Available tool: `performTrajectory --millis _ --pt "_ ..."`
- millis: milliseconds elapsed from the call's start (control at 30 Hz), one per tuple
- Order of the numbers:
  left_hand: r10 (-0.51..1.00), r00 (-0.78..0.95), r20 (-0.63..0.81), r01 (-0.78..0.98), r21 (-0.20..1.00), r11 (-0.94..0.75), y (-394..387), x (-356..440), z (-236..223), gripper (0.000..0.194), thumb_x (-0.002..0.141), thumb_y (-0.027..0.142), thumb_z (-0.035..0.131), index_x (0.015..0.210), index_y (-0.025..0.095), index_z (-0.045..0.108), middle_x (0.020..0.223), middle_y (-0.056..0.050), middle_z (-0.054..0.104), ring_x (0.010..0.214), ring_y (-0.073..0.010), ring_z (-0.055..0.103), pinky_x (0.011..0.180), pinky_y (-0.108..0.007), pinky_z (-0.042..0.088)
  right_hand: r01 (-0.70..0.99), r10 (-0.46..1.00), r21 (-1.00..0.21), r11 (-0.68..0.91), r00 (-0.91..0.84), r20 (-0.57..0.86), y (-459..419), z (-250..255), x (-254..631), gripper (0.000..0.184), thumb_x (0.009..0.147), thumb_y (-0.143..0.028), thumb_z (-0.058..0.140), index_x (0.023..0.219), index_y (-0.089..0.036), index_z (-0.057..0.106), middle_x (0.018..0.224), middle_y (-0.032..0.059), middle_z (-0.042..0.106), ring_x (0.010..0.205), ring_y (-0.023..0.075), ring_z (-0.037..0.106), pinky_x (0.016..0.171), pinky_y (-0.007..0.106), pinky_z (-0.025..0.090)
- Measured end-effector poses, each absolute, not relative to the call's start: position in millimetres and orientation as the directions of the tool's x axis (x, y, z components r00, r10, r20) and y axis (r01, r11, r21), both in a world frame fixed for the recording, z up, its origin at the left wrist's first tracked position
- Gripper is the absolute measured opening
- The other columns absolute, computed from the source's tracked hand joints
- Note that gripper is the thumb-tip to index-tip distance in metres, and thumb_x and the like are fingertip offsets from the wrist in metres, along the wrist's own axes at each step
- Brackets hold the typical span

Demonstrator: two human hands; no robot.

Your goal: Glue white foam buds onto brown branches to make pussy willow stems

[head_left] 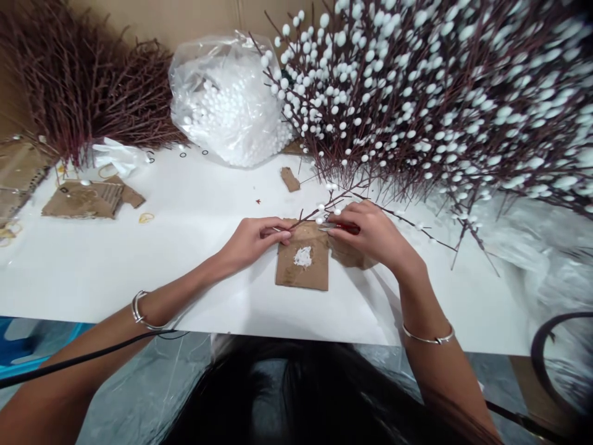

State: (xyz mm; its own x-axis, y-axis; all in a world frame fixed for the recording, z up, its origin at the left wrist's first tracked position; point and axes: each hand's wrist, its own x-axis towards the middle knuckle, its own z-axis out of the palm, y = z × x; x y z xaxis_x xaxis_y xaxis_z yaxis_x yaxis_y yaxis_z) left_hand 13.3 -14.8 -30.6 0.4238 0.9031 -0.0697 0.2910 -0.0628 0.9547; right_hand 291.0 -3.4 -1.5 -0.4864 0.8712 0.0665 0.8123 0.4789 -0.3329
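Observation:
My left hand (264,240) pinches the cut end of a brown artificial berry twig (337,199), which slants up to the right and bears several white berries. In my right hand (365,232) is a red-handled tool (348,227) with a thin metal tip pointing left; the fingers hide much of it, so its kind is unclear. Its tip is close to the twig's white berries. Below both hands lies a square cardboard piece (287,272) with a white smear of paste-like stuff (302,256) at its middle.
Bare brown twigs (92,86) are heaped at the back left. A clear plastic bag (227,105) of white berries stands behind my hands. White-berried twigs (417,93) fill the back right. Cardboard scraps (81,199) lie on the white table (194,210); crumpled plastic (532,247) is at the right.

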Motion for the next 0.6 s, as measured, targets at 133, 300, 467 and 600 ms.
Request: performTrajectory --millis 133,300,467,600 --pt "0.893 0.451 0.003 0.34 0.924 -0.175 -13 8 -27 0.024 0.089 0.039 0.065 0.102 0.022 0.074 0.101 -0.005 0.076 0.092 -0.0196 0.07 0.084 -0.034 0.054 0.823 0.93 -0.432 0.368 -0.337 0.15 -4 4 292 0.025 0.09 -0.038 0.058 0.1 -0.021 0.072 0.099 0.0088 0.071 0.09 0.0241 0.061 0.081 0.036 0.044" --pt "0.877 0.466 0.117 0.481 0.798 -0.362 -10 3 -25 0.021 0.09 0.035 0.063 0.101 0.021 0.075 0.098 -0.007 0.069 0.081 -0.017 0.063 0.073 -0.032 0.049 0.82 0.993 -0.564 0.1 -0.043 0.113 -8 13 297 0.017 0.081 -0.028 0.058 0.074 -0.02 0.071 0.074 0.0034 0.071 0.066 0.0182 0.06 0.063 0.031 0.042" --pt "0.845 0.517 0.14 0.529 0.723 -0.444 -9 1 -26 0.024 0.093 0.036 0.058 0.106 0.024 0.073 0.101 -0.006 0.062 0.083 -0.0174 0.06 0.074 -0.033 0.049 0.72 0.994 -0.694 -0.021 0.092 0.065 -12 26 303 0.021 0.073 -0.027 0.06 0.053 -0.021 0.057 0.045 -0.0011 0.052 0.045 0.0122 0.041 0.045 0.028 0.029" --pt "0.855 0.488 0.175 0.558 0.691 -0.46 -7 -2 -22 0.026 0.094 0.041 0.056 0.107 0.025 0.071 0.106 -0.006 0.06 0.096 -0.0203 0.061 0.085 -0.035 0.049 0.653 0.984 -0.758 -0.016 0.146 0.104 -14 32 304 0.028 0.08 -0.035 0.059 0.055 -0.021 0.055 0.045 -0.0027 0.044 0.044 0.0108 0.035 0.045 0.027 0.026"
